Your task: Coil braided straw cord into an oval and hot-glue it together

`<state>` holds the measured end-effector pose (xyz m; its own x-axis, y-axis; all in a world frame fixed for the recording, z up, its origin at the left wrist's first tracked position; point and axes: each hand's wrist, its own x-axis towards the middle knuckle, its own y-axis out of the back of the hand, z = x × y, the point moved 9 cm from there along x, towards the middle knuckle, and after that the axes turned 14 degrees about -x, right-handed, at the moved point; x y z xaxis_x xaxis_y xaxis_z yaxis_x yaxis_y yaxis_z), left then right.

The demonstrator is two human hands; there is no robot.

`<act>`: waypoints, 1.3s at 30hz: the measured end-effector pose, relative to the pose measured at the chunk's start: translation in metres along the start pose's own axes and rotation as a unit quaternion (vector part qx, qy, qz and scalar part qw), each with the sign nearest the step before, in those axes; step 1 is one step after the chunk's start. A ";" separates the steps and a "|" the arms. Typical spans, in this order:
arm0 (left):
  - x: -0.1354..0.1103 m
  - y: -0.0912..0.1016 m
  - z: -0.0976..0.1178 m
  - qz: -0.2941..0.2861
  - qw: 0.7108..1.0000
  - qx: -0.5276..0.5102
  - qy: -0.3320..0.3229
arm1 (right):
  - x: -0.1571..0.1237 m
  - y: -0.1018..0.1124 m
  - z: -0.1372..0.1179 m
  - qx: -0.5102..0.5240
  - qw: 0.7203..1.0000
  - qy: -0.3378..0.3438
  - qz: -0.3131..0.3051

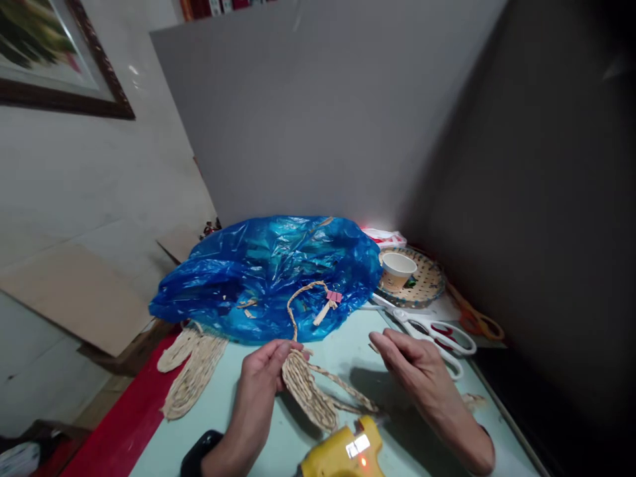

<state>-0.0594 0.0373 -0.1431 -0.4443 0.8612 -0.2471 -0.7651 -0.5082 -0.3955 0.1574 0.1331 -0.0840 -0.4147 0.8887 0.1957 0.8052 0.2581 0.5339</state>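
My left hand [268, 368] is closed on a coiled braided straw piece [311, 394], pinching its upper end. A loose length of the braid trails off to the right of the coil. From the pinched end a braided tail arches up over the blue bag, with a pink clip [334, 296] near its tip. My right hand [415, 371] hovers to the right, apart from the coil, thumb and fingers pressed together; a tiny pale bit shows at the fingertips, too small to name. Just below the coil lies a yellow glue gun [342, 454] with a red light lit.
A crumpled blue plastic bag [278, 265] covers the table's back. Two flat coiled straw pieces [196, 374] lie at left. White-handled scissors [422, 324], orange-handled scissors [479, 321] and a woven tray [430, 278] bearing a paper cup [397, 271] are at right. Grey boards [338, 119] stand behind.
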 end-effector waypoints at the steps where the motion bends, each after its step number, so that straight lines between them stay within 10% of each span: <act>1: 0.001 -0.001 -0.001 -0.002 1.000 0.004 -0.002 | 0.000 -0.001 -0.001 -0.001 1.000 0.009 -0.002; 14: -0.016 -0.018 0.036 0.045 0.984 0.054 -0.161 | -0.027 -0.052 -0.039 -0.023 0.976 0.084 -0.197; 28: -0.024 0.000 0.109 0.088 0.929 0.206 -0.294 | -0.014 -0.023 -0.041 0.022 0.979 0.107 -0.171; 39: -0.030 -0.023 0.084 0.008 0.920 0.313 -0.236 | -0.017 0.009 -0.066 0.029 0.979 0.145 -0.138</act>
<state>-0.0670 0.0241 -0.0524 -0.4973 0.8386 0.2224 -0.8094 -0.5408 0.2291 0.1439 0.0956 -0.0284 -0.7157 0.6398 0.2801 0.6651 0.5019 0.5530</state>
